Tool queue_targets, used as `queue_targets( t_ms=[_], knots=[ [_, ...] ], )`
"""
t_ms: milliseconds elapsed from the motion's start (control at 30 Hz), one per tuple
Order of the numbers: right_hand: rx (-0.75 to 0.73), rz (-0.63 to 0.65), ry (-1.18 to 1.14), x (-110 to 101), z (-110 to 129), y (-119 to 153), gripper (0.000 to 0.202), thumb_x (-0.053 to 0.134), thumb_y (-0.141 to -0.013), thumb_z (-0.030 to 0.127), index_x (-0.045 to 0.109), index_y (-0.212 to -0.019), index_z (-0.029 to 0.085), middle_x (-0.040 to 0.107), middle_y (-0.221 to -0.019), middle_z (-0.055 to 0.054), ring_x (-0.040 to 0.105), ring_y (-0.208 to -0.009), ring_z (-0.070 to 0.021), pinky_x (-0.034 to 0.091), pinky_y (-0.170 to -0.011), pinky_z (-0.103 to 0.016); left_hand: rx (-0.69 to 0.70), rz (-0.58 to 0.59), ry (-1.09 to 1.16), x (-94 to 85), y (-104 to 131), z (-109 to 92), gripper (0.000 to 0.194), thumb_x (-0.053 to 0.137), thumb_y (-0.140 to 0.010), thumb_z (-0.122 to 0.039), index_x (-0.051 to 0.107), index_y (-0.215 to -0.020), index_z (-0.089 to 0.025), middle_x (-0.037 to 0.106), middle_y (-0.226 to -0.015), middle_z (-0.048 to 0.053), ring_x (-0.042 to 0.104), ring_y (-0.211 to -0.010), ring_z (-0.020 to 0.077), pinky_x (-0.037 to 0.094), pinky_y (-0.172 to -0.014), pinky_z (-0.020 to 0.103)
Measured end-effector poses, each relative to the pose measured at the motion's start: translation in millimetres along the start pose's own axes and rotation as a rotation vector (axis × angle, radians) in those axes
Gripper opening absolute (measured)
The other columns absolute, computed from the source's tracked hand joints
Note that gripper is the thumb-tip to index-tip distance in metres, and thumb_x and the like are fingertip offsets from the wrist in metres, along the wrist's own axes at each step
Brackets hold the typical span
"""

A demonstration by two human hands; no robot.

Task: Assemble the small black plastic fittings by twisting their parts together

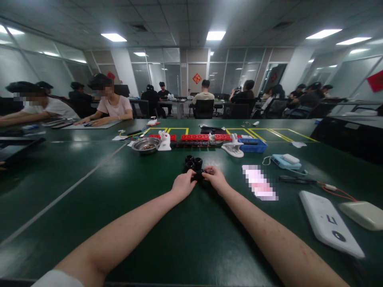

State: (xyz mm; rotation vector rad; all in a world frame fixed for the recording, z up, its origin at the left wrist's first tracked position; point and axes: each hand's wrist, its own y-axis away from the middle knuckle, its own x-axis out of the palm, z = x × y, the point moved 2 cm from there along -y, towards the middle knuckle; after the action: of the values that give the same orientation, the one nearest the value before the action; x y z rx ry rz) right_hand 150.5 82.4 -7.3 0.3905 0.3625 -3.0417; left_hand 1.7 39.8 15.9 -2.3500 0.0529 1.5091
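Observation:
Both hands meet over the green table in the middle of the head view. My left hand (183, 185) is closed, its thumb and fingers pinching a small black part (198, 175). From the other side my right hand (216, 178) grips the same part between thumb and fingertips. The part's exact shape is mostly covered by fingers. Just beyond the hands stand three black round pieces (198, 162), close together, looking like short cylinders with ringed tops. The nearest of them is close to my left fingertips; I cannot tell whether they touch.
Farther back are a metal bowl (140, 146) with small bits, red trays (200, 137), white stands (165, 142) and a blue bin (254, 146). To the right lie a pixelated pink item (259, 183), a light-blue device (284, 162) and a white power bank (326, 221). Other people sit around.

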Motion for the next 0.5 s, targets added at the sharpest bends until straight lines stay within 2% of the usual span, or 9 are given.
queue_targets(
  t_ms=[133,233,400,500],
  knots=[
    [-0.027,0.018,-0.073,2.6,0.9,2.2,0.033,0.058,-0.064,0.017,0.051,-0.097,0.017,0.065,-0.084,-0.004,0.063,-0.078,-0.0175,0.051,-0.069,-0.031,-0.02,-0.028,-0.044,0.5,-2.9,2.5,0.021,0.059,-0.076,-0.033,0.054,-0.091,-0.019,0.063,-0.092,0.004,0.058,-0.087,0.0212,0.043,-0.077,0.031],
    [-0.063,0.026,-0.058,6.7,4.2,3.7,0.036,0.06,-0.063,0.014,0.052,-0.099,0.017,0.065,-0.093,-0.006,0.061,-0.087,-0.0181,0.049,-0.078,-0.033,-0.011,-0.038,-0.08,-0.9,-2.0,3.7,0.024,0.059,-0.074,-0.041,0.059,-0.084,-0.019,0.062,-0.088,0.005,0.058,-0.085,0.0219,0.043,-0.076,0.032],
    [-0.121,0.028,0.07,10.5,9.9,10.1,0.033,0.062,-0.064,0.015,0.058,-0.096,0.019,0.064,-0.087,-0.003,0.062,-0.081,-0.0183,0.049,-0.077,-0.035,0.035,-0.026,-0.12,-1.4,1.0,2.9,0.019,0.053,-0.078,-0.036,0.063,-0.08,-0.02,0.061,-0.083,0.006,0.057,-0.081,0.0221,0.044,-0.069,0.032],
    [-0.161,-0.023,0.179,10.2,12.9,13.1,0.033,0.062,-0.064,0.015,0.059,-0.097,0.021,0.061,-0.09,-0.004,0.059,-0.08,-0.0184,0.047,-0.078,-0.036,0.1,-0.007,-0.126,-3.3,4.5,1.2,0.022,0.049,-0.081,-0.035,0.064,-0.083,-0.02,0.063,-0.084,0.006,0.056,-0.084,0.0231,0.044,-0.072,0.034]
  ],
)
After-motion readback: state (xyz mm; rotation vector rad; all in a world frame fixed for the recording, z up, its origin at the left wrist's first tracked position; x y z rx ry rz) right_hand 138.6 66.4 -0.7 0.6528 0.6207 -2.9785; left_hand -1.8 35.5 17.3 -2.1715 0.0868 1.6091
